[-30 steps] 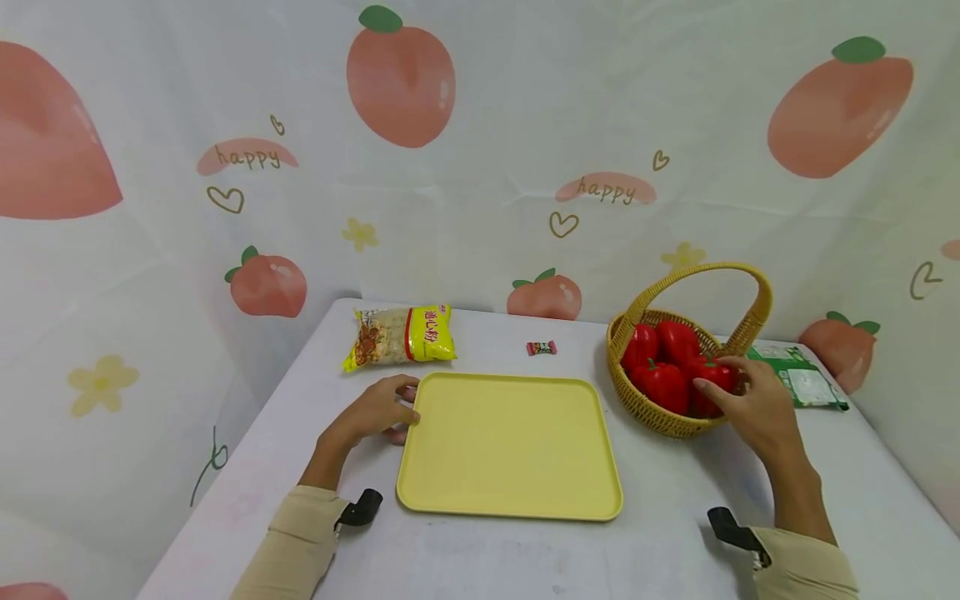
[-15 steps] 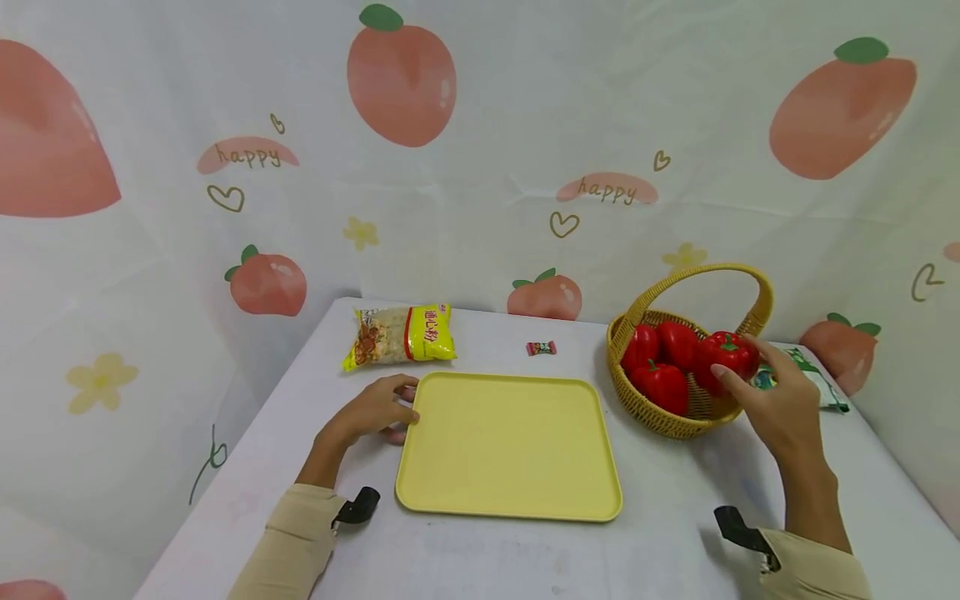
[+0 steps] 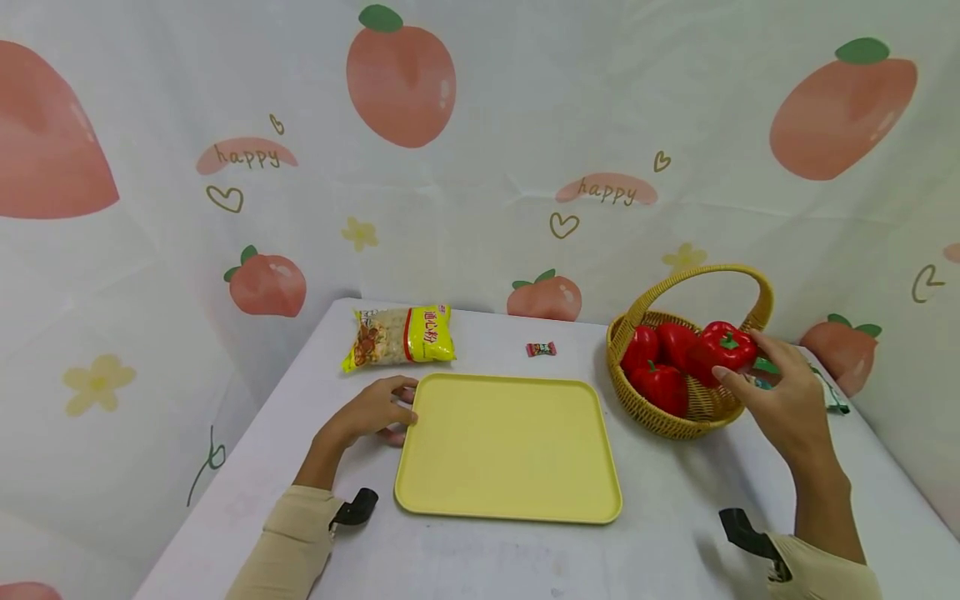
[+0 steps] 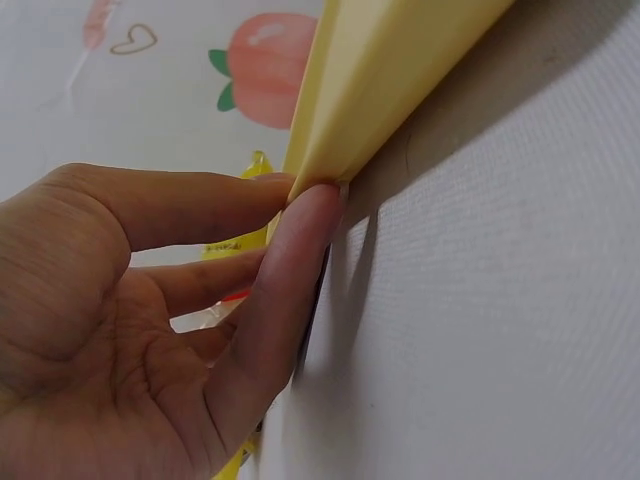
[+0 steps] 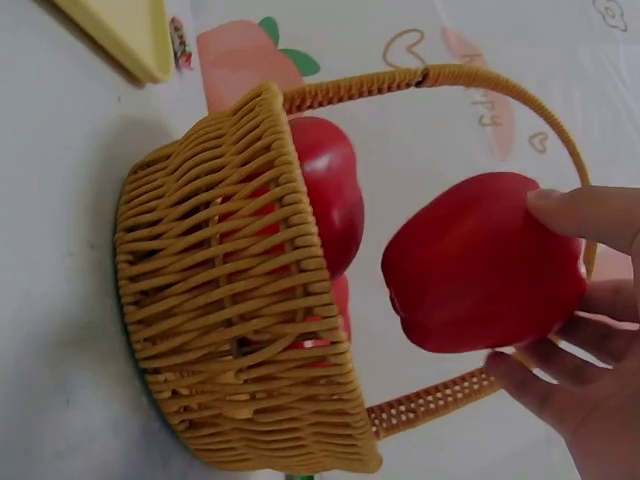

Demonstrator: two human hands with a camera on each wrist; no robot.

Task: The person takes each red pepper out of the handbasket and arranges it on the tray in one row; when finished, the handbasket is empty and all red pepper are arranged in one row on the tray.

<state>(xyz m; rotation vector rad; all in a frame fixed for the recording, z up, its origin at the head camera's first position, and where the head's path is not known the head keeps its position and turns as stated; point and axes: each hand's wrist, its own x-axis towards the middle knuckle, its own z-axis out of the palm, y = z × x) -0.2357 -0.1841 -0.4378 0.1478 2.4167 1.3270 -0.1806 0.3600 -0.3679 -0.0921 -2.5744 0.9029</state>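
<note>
My right hand [image 3: 789,402] holds a red bell pepper [image 3: 716,357] with a green stem, thumb on one side and fingers on the other. In the right wrist view this bell pepper [image 5: 485,265] is raised above the rim of the yellow wicker basket [image 5: 235,330]. Several more red bell peppers lie inside the basket [image 3: 648,414]. Over at the left, my left hand [image 3: 372,408] pinches the left edge of a pale yellow tray [image 3: 510,450]. The left wrist view has its thumb and a finger meeting at the edge of the tray [image 4: 385,90].
A yellow bag of pasta [image 3: 397,335] lies behind the left hand. A small red wrapped candy [image 3: 541,348] sits behind the tray. Partly behind the right hand is a green and white packet [image 3: 828,392]. The basket's tall handle [image 3: 693,279] arches up. A patterned cloth hangs at the back.
My right hand has lifted the bell pepper up out of the front right of the basket, uncovering the wicker there. The left hand has stayed at the tray's edge.
</note>
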